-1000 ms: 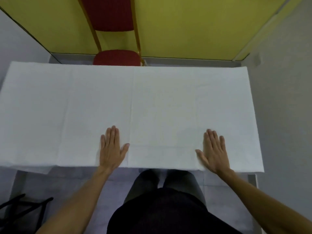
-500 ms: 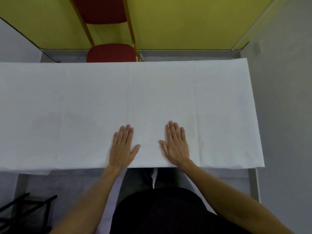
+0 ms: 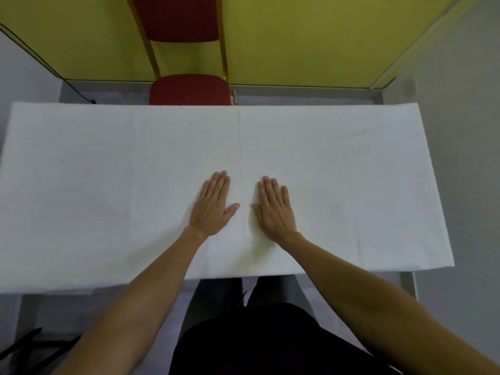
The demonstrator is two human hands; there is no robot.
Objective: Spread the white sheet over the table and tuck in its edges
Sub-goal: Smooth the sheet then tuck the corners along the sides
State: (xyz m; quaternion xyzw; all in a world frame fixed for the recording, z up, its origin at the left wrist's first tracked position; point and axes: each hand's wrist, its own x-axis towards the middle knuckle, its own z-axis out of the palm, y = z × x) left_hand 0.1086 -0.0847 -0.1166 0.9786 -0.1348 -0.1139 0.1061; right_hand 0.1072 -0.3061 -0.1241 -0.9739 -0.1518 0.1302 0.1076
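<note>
Sheet (image 3: 338, 169) lies spread over worktop; left hand (image 3: 212, 205) and right hand (image 3: 273, 208) pressed flat, fingers extended, holding nothing, presumably to smooth centre crease.

The sheet (image 3: 297, 147) is plain white, without any pattern; only faint fold lines cross it. The chair (image 3: 189, 89) behind it has a dark red seat and a dark red backrest, and its frame is golden yellow. The wall (image 3: 297, 36) at the back is yellow-green. The side walls (image 3: 460, 131) are pale grey, and the floor (image 3: 311, 96) is grey too. A thin black cable (image 3: 40, 58) runs down on the left. The person's clothing (image 3: 257, 342) is black.
</note>
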